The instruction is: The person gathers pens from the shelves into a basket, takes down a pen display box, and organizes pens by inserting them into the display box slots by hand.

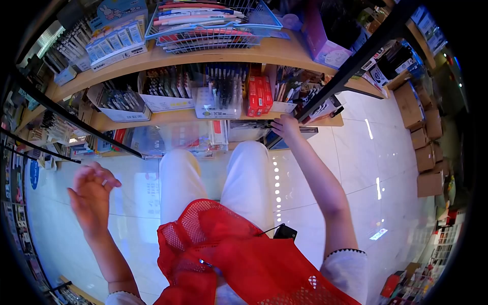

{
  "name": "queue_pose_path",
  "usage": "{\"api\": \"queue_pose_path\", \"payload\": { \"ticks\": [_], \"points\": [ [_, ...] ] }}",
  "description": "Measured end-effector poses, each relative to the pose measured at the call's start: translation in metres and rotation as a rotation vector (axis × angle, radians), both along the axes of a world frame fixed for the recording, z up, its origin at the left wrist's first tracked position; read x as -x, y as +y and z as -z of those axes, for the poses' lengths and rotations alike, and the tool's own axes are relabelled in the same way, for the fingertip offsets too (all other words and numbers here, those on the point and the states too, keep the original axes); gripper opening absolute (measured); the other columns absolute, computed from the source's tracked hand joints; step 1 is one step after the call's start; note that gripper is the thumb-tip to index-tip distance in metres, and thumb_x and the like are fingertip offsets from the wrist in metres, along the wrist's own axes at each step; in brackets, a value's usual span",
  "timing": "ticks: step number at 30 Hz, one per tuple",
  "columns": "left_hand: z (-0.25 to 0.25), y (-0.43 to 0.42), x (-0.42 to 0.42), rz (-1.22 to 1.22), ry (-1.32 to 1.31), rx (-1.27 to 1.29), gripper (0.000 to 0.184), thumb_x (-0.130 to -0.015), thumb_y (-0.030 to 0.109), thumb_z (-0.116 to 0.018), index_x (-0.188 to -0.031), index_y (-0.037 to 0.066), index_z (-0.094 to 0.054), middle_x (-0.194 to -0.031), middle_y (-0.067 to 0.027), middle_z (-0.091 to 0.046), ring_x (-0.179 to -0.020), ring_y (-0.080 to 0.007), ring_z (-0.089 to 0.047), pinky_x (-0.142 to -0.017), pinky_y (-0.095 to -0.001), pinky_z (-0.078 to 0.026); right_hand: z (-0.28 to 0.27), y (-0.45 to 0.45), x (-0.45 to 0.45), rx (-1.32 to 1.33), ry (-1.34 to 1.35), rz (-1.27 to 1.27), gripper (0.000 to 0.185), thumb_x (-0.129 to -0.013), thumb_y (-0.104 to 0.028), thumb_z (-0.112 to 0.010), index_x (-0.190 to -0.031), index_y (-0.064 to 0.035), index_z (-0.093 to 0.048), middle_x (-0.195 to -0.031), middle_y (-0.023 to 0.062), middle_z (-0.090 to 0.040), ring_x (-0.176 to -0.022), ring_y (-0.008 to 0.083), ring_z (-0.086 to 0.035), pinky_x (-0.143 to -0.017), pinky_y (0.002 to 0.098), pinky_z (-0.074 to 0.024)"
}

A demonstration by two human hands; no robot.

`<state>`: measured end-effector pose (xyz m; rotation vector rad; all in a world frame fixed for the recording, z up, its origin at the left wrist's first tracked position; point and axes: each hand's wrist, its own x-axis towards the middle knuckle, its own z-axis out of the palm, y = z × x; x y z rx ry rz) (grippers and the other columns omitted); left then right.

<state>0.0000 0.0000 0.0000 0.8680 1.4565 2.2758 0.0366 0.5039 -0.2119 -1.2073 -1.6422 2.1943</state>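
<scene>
Red vest [259, 259] fills the space closest to the lens, with white trousers [248, 173] beyond it, the two knees pointing at the shelves. Past the right knee, the right hand [287, 126] reaches forward to the edge of the middle shelf [178, 121], its fingers bent down toward the things at the level beneath. Its fingertips are partly lost against dark items there, so I cannot tell whether they are clamped on something or only resting. Closest to it is a dark case [309, 131], seen just below and to the right of the hand, partly hidden by the wrist; its long axis seems to run roughly left to right, crossing the line of the forearm rather than following it. Standing packs [249, 133] lie just left of those fingers. Of the two hands, the right is plainly the nearer to the case. Away on the other side, the left hand [93, 195] is raised over the floor [127, 195], fingers loosely curled and apart, holding nothing and well clear of the shelves. Red boxes [260, 96] stand on the middle shelf, up and left of the right hand, and a black post [352, 66] slants down close beside it.
</scene>
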Motion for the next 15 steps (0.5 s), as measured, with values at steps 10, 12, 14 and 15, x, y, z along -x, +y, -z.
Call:
{"api": "queue_pose_path", "payload": {
  "ticks": [10,12,14,15],
  "points": [
    [0.055,-0.065,-0.065,-0.346,-0.460,0.207,0.043,-0.092,0.047,-0.041,-0.114,0.011,-0.051,-0.109,-0.0038,-0.051,-0.093,-0.0173,-0.050,-0.079,-0.0332,-0.042,0.097,0.083,0.075,0.452,0.034,0.102,0.058,-0.093,-0.047,-0.026,-0.112,0.0023,-0.049,-0.113,0.0186,-0.056,-0.104,0.0325,-0.052,-0.092,0.0396,-0.0409],
    [0.061,-0.071,-0.076,-0.409,-0.541,0.226,0.042,-0.092,0.046,-0.041,-0.114,0.012,-0.050,-0.109,-0.0022,-0.051,-0.096,-0.0169,-0.048,-0.082,-0.0334,-0.041,0.091,0.084,0.080,0.368,-0.069,0.166,0.047,-0.092,-0.041,-0.031,-0.114,-0.0020,-0.047,-0.107,0.0202,-0.058,-0.097,0.0369,-0.055,-0.083,0.0472,-0.0454],
    [0.067,-0.067,-0.083,-0.499,-0.604,0.231,0.041,-0.093,0.045,-0.039,-0.112,0.010,-0.051,-0.107,-0.0045,-0.051,-0.094,-0.0171,-0.051,-0.081,-0.0330,-0.043,0.081,0.083,0.084,0.330,-0.108,0.180,0.038,-0.091,-0.032,-0.035,-0.114,-0.0036,-0.046,-0.105,0.0209,-0.058,-0.093,0.0388,-0.057,-0.079,0.0505,-0.0481],
    [0.069,-0.064,-0.085,-0.543,-0.638,0.235,0.041,-0.094,0.044,-0.039,-0.111,0.009,-0.051,-0.106,-0.0057,-0.051,-0.093,-0.0172,-0.052,-0.081,-0.0329,-0.044,0.077,0.083,0.084,0.333,-0.099,0.164,0.034,-0.091,-0.026,-0.036,-0.114,-0.0031,-0.046,-0.105,0.0209,-0.058,-0.092,0.0386,-0.057,-0.080,0.0501,-0.0486]
  ]
}}
